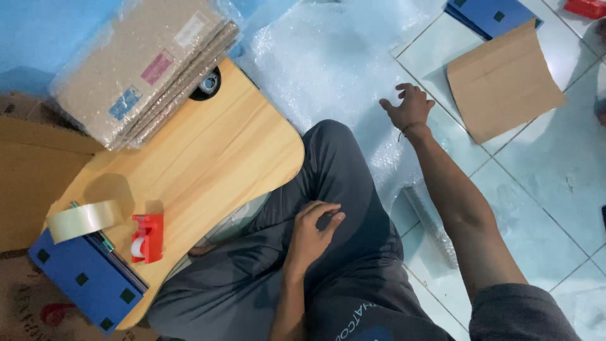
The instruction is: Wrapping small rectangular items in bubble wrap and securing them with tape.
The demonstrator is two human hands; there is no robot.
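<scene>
My right hand point(409, 107) is stretched out over a clear sheet of bubble wrap point(328, 63) spread on the floor. Its fingers are apart and it holds nothing. A brown cardboard piece point(505, 82) lies just to the right of it on the tiles. My left hand point(315, 224) rests on my thigh, in dark grey trousers, with the fingers loosely curled and nothing visible in them. A rolled part of bubble wrap point(429, 218) lies under my right forearm.
A wooden lap table point(208, 151) at the left carries a plastic-wrapped stack of flat cardboard point(139, 63), a clear tape roll point(85, 220), a red tape dispenser point(147, 238) and a blue box point(88, 278). Another blue box point(489, 12) and a red item point(587, 7) lie top right.
</scene>
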